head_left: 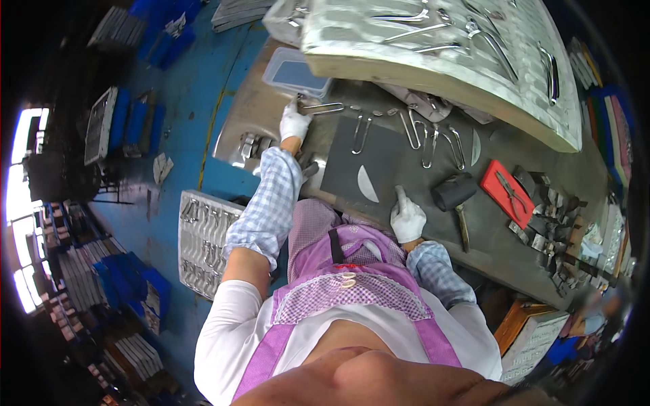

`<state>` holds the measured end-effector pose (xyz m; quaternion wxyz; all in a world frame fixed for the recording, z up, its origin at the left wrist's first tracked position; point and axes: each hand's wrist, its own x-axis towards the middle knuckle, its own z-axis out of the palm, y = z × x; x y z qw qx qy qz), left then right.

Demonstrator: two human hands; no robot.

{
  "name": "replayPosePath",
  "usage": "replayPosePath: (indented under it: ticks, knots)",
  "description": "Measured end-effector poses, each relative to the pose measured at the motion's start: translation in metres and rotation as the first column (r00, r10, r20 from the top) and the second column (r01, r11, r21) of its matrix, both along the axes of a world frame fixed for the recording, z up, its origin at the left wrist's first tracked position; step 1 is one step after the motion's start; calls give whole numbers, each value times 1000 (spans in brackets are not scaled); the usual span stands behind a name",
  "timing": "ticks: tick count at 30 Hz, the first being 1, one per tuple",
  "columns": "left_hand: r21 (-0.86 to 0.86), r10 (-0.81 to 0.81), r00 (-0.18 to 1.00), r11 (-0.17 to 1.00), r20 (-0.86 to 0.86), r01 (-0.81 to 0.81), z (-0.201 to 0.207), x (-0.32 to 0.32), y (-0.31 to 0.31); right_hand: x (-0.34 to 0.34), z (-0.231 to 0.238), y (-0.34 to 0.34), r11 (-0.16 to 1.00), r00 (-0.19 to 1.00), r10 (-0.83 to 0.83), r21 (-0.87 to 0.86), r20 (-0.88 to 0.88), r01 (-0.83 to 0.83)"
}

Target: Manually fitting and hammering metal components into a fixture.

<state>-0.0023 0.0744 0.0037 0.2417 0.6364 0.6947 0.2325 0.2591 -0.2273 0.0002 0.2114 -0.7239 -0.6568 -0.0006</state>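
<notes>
My left hand, in a white glove, reaches to the far left of the bench. Its fingers are closed on one end of a shiny, narrow U-shaped metal part. My right hand, also gloved, rests by the near right edge of a dark square mat, index finger stretched out and nothing in it. On the mat lie a pale half-moon plate and another U-shaped metal part. Several similar parts lie in a row to the right, beside a second half-moon plate.
A large tray of metal parts overhangs the bench's far side, near a clear plastic box. Right of my right hand are a dark-headed hammer, pliers on a red pad and metal blocks. Another tray stands at left.
</notes>
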Motion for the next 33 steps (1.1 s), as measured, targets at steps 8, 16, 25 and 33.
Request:
replayPosePath:
  ticks: [8, 16, 25, 33]
  knots:
    - [44, -52, 858, 998, 511, 35, -39, -2, 2, 20, -3, 10, 1000, 973, 17, 4, -228, -16]
    - [-150, -51, 998, 987, 45, 57, -44, -18, 5, 30, -7, 14, 988, 931, 100, -73, -350, -134]
    - [155, -142, 951, 983, 276, 101, -22, 4, -1, 18, 15, 10, 994, 976, 109, 45, -190, -102]
    - [-20, 106, 636, 990, 764, -141, -19, -14, -1, -3, 8, -7, 990, 986, 97, 118, -134, -81]
